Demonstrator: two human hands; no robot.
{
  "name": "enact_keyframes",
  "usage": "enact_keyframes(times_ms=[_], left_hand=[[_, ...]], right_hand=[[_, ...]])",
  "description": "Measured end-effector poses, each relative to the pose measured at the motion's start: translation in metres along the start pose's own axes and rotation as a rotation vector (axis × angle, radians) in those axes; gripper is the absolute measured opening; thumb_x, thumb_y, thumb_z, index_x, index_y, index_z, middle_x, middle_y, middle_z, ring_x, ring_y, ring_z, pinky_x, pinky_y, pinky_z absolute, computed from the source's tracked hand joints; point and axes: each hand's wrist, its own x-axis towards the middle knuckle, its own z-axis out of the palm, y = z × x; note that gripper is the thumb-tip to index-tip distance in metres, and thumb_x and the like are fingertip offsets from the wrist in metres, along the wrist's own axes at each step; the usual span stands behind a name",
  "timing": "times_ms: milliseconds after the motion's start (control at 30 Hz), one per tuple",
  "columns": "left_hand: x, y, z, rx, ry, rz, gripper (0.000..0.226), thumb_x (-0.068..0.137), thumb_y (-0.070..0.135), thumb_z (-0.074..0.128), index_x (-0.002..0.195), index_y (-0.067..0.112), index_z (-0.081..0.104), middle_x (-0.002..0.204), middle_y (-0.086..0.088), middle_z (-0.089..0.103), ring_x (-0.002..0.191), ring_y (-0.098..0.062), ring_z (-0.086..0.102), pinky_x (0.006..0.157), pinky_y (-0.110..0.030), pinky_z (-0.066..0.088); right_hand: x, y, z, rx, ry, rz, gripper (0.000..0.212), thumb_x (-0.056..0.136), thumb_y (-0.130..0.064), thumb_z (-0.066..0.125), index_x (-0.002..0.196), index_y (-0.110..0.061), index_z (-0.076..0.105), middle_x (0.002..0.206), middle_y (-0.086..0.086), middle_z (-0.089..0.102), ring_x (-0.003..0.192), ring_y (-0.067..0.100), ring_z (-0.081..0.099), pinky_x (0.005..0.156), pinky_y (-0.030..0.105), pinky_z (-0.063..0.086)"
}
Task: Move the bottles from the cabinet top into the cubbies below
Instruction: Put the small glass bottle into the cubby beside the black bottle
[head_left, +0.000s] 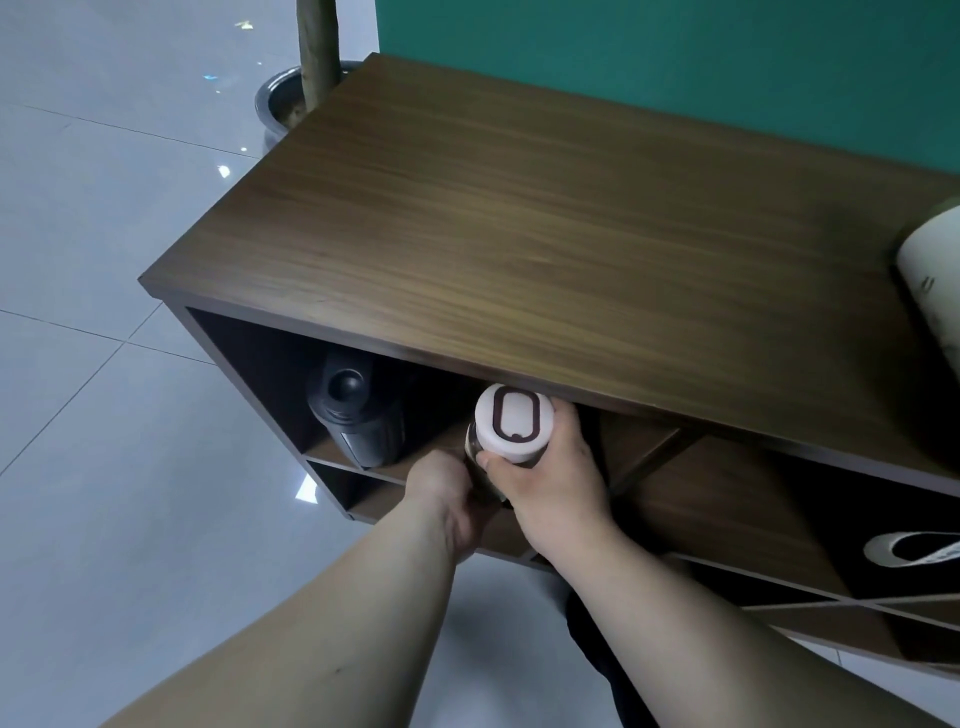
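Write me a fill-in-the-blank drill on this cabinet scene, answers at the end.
1. Both hands grip the bottle with the ____ lid.
2. The left hand holds that bottle lower than the ____ hand.
3. The bottle already in the top left cubby is ____ in colour.

Missing words: white; right; black

No legible txt; only dark oval mark on white bottle cap (513, 422)

Glossy pale floor tiles (104, 364) catch ceiling light below a teal wall (675, 52).
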Motion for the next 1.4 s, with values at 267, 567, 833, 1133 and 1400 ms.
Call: enact_keyframes(times_ms=[267, 567, 833, 1133, 1400], left_hand=[[-0.002, 0.003, 0.000, 0.030, -0.011, -0.021, 0.031, 0.099, 0.007, 0.045, 0.101, 0.001, 0.075, 0.076, -0.016, 0.079, 0.061, -0.027, 0.076, 0.059, -0.036, 0.061], [-0.007, 0.001, -0.025, 0.325, 0.055, -0.037, 0.042, 0.066, 0.016, 0.061, 0.102, -0.003, 0.070, 0.103, -0.024, 0.072, 0.094, -0.044, 0.068, 0.091, -0.053, 0.056], [-0.110, -0.019, 0.005, 0.514, -0.184, -0.044, 0.011, 0.090, 0.025, 0.055, 0.093, 0.016, 0.062, 0.088, -0.009, 0.054, 0.071, -0.023, 0.047, 0.063, -0.034, 0.041], [-0.153, -0.060, 0.051, 0.735, -0.405, 0.394, 0.020, 0.099, 0.011, 0.056, 0.104, -0.003, 0.070, 0.105, -0.022, 0.075, 0.079, -0.022, 0.067, 0.063, -0.021, 0.053], [-0.142, -0.084, 0.062, 0.822, -0.389, 0.360, 0.018, 0.098, 0.014, 0.056, 0.104, 0.004, 0.070, 0.096, -0.011, 0.078, 0.083, -0.022, 0.067, 0.075, -0.032, 0.046]], right_hand=[[-0.002, 0.000, -0.001, 0.026, 0.000, 0.005, 0.075, 0.064, -0.027, 0.088, 0.128, -0.032, 0.049, 0.123, -0.012, 0.064, 0.112, 0.012, 0.060, 0.089, 0.024, 0.044], [-0.037, -0.002, -0.018, -0.181, -0.208, 0.096, 0.107, 0.079, -0.016, 0.066, 0.157, -0.030, -0.006, 0.162, -0.001, 0.028, 0.139, 0.026, 0.042, 0.109, 0.035, 0.041], [-0.093, -0.009, -0.116, 0.160, -0.003, -0.164, 0.048, 0.076, 0.000, 0.054, 0.105, -0.035, 0.067, 0.105, -0.010, 0.073, 0.101, 0.009, 0.066, 0.093, 0.029, 0.050], [-0.091, -0.008, -0.223, -0.043, 0.767, -0.580, 0.072, 0.071, -0.021, 0.080, 0.133, -0.019, 0.043, 0.140, -0.015, 0.038, 0.142, 0.023, 0.035, 0.116, 0.041, 0.031], [-0.061, -0.012, -0.231, -0.179, 0.766, -0.194, 0.126, 0.054, -0.062, 0.085, 0.151, -0.037, 0.007, 0.158, -0.006, 0.012, 0.147, 0.027, 0.025, 0.110, 0.055, 0.039]])
